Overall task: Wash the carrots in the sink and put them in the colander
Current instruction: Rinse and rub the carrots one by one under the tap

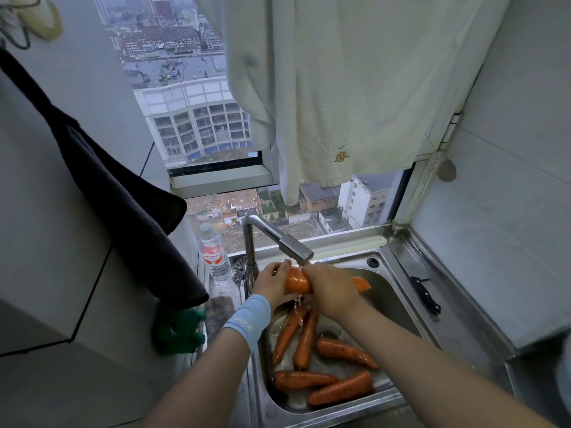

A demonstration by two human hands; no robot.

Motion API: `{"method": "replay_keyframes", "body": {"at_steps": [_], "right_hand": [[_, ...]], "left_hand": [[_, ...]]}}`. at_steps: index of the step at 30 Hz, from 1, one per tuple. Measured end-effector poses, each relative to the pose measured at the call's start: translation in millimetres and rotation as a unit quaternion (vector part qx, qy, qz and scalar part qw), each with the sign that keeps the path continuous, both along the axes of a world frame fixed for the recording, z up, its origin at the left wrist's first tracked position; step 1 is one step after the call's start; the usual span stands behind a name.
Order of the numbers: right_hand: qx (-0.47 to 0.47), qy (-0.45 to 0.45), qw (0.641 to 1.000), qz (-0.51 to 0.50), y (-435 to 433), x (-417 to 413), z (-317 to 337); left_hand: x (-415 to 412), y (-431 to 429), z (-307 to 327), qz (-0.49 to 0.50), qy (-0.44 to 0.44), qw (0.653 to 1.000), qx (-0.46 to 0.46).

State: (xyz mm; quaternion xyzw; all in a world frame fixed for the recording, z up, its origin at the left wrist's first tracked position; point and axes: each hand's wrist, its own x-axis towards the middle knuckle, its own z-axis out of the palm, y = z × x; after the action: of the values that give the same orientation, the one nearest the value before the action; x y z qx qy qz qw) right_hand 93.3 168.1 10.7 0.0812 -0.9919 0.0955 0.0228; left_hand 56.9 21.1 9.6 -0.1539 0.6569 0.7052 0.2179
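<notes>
- A pale towel (340, 88) hangs across the upper right, covering much of the window (191, 125), through which city buildings show far below.
- A dark cloth (123, 196) hangs down the left wall, its lower edge just above a green object (177, 332) whose kind I cannot tell.
- The steel sink (392, 304) sits in the corner below the window, with a steel counter (463, 319) running along its right side.
- Both forearms reach in from the bottom edge towards the basin; the left one wears a light blue wristband (247, 319).
- The faucet (278, 239) rises at the back left of the sink and its spout slants down to just above the hands.
- Five loose carrots (341, 392) lie on the basin floor, wet and specked with dirt, near the drain.
- The held carrot (296, 281) is level under the spout, and water drips off it into the basin.
- The left hand (272, 284) grips the carrot's thick end, fingers curled over the top.
- The right hand (330, 290) wraps round its middle, with the narrow end poking out to the right.
- A clear water bottle (213, 257) with a red label stands upright left of the faucet.
- A black-handled knife (425, 295) lies on the counter beside the basin's right rim.
- A metal drain strainer (239, 270) leans between the bottle and the faucet base.
</notes>
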Motion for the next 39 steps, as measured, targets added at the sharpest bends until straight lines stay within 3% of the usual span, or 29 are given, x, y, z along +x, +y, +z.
{"method": "replay_keyframes", "body": {"at_steps": [2,5,9,14,18,23,25,32,36,39], "right_hand": [[-0.044,-0.048,0.998,0.004,4,-2,3],[-0.092,-0.137,0.986,0.002,10,-5,8],[-0.212,-0.211,0.954,-0.014,8,-9,10],[-0.135,-0.149,0.979,-0.035,-2,-13,-2],[-0.14,-0.084,0.985,-0.047,-5,-11,0],[-0.196,-0.132,0.969,-0.064,9,-8,10],[-0.211,-0.152,0.964,-0.058,9,-10,9],[-0.091,-0.002,0.994,-0.064,-8,-6,2],[-0.17,-0.112,0.977,-0.054,-6,-7,7],[-0.255,-0.202,0.945,-0.03,-6,-10,16]], "left_hand": [[0,-7,2,-0.058,0.002,0.998,-0.006],[2,-15,0,-0.097,-0.025,0.993,0.056],[6,-6,3,-0.005,-0.032,0.989,0.143],[3,12,13,0.074,-0.01,0.997,-0.034],[-6,9,18,0.004,0.06,0.987,-0.146],[-12,-2,21,-0.172,0.068,0.974,-0.133],[-11,-1,26,-0.19,0.097,0.96,-0.181],[-6,-1,28,-0.172,0.103,0.939,-0.279],[-4,-8,34,-0.199,0.151,0.926,-0.282],[1,-9,36,-0.226,0.234,0.875,-0.359]]}}
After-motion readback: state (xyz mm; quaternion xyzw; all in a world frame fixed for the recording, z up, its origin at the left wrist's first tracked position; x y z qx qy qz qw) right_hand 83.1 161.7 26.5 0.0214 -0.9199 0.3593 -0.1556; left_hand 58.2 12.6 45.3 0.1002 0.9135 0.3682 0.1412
